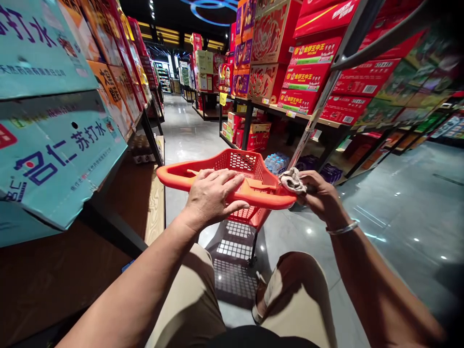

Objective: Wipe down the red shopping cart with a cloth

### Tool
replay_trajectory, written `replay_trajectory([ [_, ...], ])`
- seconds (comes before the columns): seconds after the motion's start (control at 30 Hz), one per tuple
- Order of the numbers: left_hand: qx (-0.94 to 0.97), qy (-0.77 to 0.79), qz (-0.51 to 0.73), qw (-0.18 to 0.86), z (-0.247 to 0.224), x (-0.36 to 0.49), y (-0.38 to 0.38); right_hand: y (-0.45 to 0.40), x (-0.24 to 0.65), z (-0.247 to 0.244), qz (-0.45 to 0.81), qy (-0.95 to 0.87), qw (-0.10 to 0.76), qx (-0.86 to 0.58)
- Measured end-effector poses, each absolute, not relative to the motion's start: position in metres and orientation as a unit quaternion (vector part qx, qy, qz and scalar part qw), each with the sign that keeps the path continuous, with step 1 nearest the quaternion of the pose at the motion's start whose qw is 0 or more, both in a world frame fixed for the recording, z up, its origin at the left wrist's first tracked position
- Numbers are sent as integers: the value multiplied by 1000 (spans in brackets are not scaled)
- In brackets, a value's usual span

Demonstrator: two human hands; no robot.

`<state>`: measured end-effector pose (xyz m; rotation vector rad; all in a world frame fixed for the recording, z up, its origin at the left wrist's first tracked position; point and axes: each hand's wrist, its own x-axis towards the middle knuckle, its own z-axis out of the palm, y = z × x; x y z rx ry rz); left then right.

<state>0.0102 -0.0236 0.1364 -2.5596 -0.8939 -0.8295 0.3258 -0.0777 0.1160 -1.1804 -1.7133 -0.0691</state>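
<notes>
A red plastic shopping cart (241,162) stands in front of my legs, its basket mostly hidden behind its wide handle (176,175). My left hand (213,193) lies over the middle of that handle, fingers across the top and thumb on the near side. Close to the handle's right end, my right hand (319,193) is closed around the lower part of a long metal pole (308,128). A crumpled whitish cloth (292,180) is bunched at the pole beside my fingers. The pole slants up to the right, where a grey frame joins it; its far end is cut off.
Stacked blue cartons (61,154) crowd the left, on a dark-framed shelf. Red gift boxes (308,72) fill the shelving (250,121) at right, with bottled water packs (276,163) low down. A shiny grey aisle floor (177,118) runs ahead between displays.
</notes>
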Motion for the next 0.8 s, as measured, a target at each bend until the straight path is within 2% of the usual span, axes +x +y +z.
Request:
replay_trajectory([
  [0.13, -897, -308, -285, 141, 139, -3, -20, -90, 310, 113, -16, -701, 531, -476],
  [0.33, -908, -309, -260, 115, 150, -2, -36, -107, 286, 113, -14, -748, 548, -374],
  [0.57, -916, -268, -265, 137, 138, 27, -50, -83, 270, 75, 6, -637, 627, -448],
  [0.7, -910, -273, -271, 153, 135, 23, -44, -103, 242, 81, -34, -614, 653, -442],
  [0.8, -911, -275, -267, 149, 137, 15, -43, -120, 225, 87, -78, -662, 638, -385],
])
